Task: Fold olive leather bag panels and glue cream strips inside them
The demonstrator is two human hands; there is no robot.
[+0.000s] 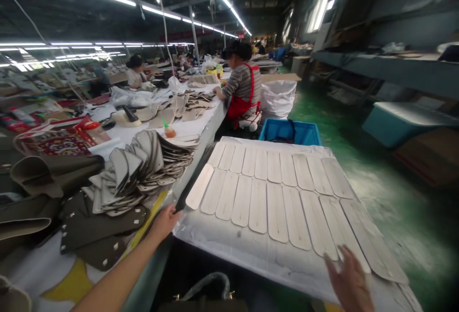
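"Pale strips (277,211) lie flat on the white-covered table (247,244), in two rows. How are the person's hands?"

"Far apart from each other. The left arm stretches out in front, past the edge of the long bench (207,136). The left hand (165,222) is by the table's near left corner. I can't tell if its fingers touch or hold anything."

"And the right hand (349,278)?"

"It comes in low on the other side, fingers spread, near the ends of the strips there. I can't tell if it touches them."

"Which way do the strips point?"

"Their long way runs from the person's side out to the far side. Seen from the person's place, left ones lean right as they go away, and right ones lean left. Round ends point back at the person."

"Any words to read?"

"A red sign (241,35) hangs far off, too small to read. A red patterned bag (57,142) sits on the bench, all blurry."
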